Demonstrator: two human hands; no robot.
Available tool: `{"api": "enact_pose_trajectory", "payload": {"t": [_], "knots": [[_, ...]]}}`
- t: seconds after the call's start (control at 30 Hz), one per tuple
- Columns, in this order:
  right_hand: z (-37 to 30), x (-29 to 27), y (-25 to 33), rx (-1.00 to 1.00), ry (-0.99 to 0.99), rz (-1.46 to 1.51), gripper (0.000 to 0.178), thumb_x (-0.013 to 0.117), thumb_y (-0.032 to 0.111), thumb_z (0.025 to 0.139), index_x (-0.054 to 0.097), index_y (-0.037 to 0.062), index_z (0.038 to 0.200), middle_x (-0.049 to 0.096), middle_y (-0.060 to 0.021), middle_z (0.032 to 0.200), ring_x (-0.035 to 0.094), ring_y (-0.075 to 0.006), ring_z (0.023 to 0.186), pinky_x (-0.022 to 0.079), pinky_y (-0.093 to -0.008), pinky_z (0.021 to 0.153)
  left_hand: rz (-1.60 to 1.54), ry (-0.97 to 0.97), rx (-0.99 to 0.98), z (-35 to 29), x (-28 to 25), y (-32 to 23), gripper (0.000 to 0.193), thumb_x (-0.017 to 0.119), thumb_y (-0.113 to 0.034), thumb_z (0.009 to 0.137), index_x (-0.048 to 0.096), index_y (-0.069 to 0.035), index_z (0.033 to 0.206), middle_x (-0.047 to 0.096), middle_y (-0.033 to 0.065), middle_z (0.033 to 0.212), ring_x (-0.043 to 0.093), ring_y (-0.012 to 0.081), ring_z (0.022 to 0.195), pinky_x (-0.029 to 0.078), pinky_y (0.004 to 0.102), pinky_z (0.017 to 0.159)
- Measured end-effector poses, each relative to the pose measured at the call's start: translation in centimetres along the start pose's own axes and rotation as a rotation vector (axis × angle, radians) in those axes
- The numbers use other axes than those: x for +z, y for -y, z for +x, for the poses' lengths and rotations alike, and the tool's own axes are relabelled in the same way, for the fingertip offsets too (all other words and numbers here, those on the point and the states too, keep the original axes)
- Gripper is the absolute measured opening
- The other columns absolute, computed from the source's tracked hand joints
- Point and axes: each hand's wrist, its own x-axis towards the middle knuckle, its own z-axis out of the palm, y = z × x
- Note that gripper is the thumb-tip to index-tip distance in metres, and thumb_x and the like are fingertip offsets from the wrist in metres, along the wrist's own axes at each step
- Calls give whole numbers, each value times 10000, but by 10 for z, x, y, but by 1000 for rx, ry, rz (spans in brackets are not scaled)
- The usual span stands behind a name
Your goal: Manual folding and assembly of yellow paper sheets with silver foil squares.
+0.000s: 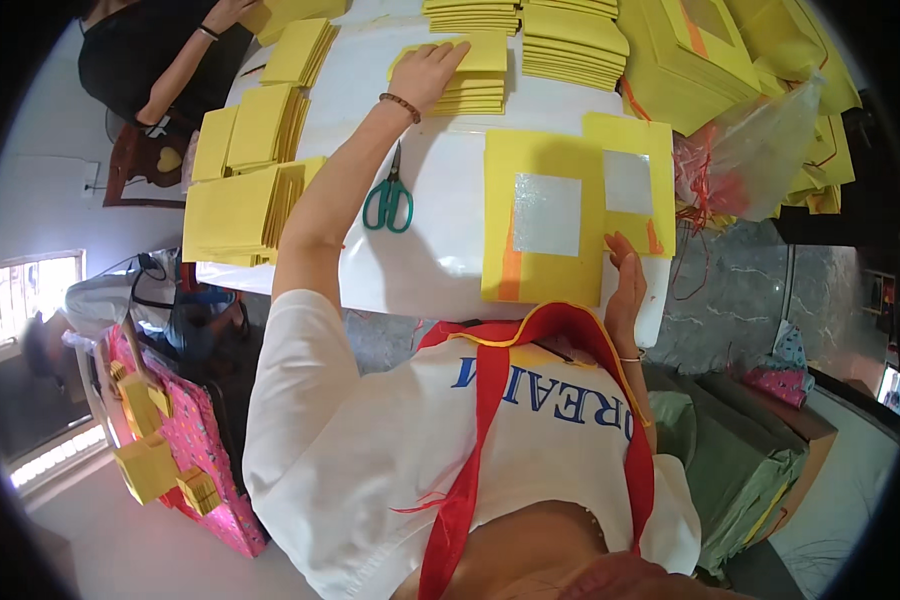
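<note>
My left hand (430, 75), with a beaded bracelet at the wrist, reaches to the far side of the white table. Its fingers lie stretched over the top piece of a stack of folded yellow paper (470, 88). Close to me, my right hand (624, 285) is at the right edge of a flat yellow paper envelope (540, 150) with a shiny pale window and an orange strip; its fingers are extended. A second such envelope (630, 132) lies partly under the first. Green-handled scissors (389, 203) rest on the table beside my left forearm.
More folded yellow stacks (235, 215) line the table's left side and far edge (575, 45). A large yellow pile (680, 85) and a clear plastic bag (750, 160) stand at right. Another person's hand (228, 14) touches yellow paper at far left. Green-wrapped bundles (730, 450) stand right of me.
</note>
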Motion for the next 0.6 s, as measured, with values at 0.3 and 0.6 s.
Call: {"api": "enact_pose_trajectory", "payload": {"t": [0.3,0.6], "knots": [[5,5,-12,36,-69,-40,408,307,267,985,546,-17,1155,583,-107,1117,517,-200,1069,381,-336,932,124,271,38,-6,46,6,381,573,-194,807,486,-126,1171,588,61,919,588,236,873,476,383,673],[7,8,-14,36,-96,-29,374,329,243,982,558,-20,1117,586,-104,1084,531,-189,1020,395,-328,906,-32,388,5,-17,37,3,448,536,-277,828,458,-108,1235,538,99,1148,513,264,1044,422,426,821]]}}
